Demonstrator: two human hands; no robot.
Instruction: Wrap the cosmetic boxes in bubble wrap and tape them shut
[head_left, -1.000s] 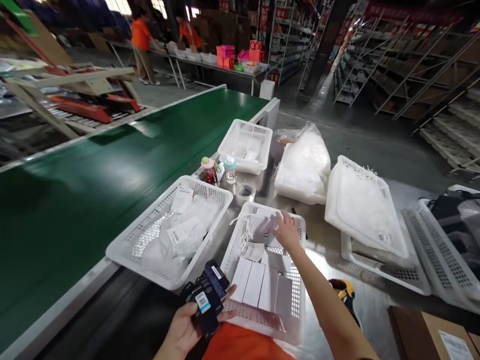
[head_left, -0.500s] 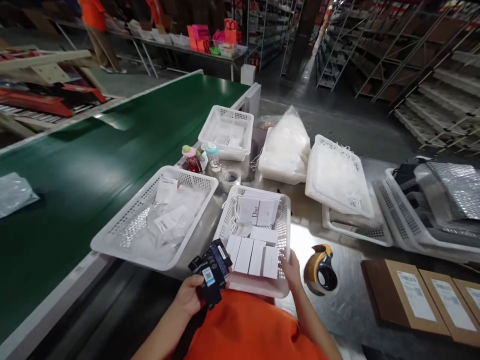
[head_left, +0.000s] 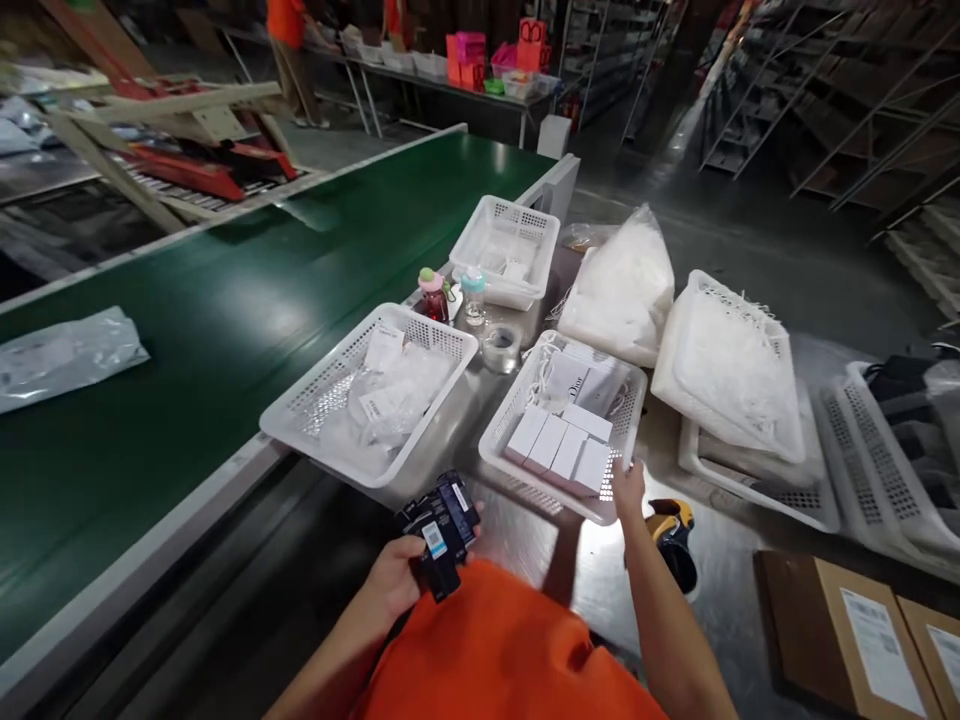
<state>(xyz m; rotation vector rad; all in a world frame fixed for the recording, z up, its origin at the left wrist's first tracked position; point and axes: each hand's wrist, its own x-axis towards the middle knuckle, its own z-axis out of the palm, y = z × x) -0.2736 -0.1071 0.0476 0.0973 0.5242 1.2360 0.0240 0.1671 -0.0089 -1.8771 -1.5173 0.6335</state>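
Note:
My left hand (head_left: 399, 574) is wrapped round several small black boxes (head_left: 441, 530), one bearing a white and blue label. My right hand (head_left: 628, 490) grips the near right corner of a white perforated basket (head_left: 491, 440), its fingers partly hidden by the rim. Inside that basket lie several white boxes (head_left: 551, 442) and white Dior bags (head_left: 581, 380) with cord handles. Beside it to the left, another white basket (head_left: 300, 422) holds clear plastic packages with paper labels. A black and yellow tape dispenser (head_left: 679, 550) stands just right of my right forearm.
A green conveyor belt (head_left: 217, 310) with a plastic parcel (head_left: 71, 358) runs along the left. Two drink bottles and a tape roll (head_left: 501, 345) stand behind the baskets. More baskets are at the right, with brown cartons (head_left: 862, 630) nearer. A person (head_left: 286, 60) stands far back.
My right hand has moved the Dior basket forward, away from my body, baring metal table in front of it. The view has turned left, and more of the parcel on the belt shows.

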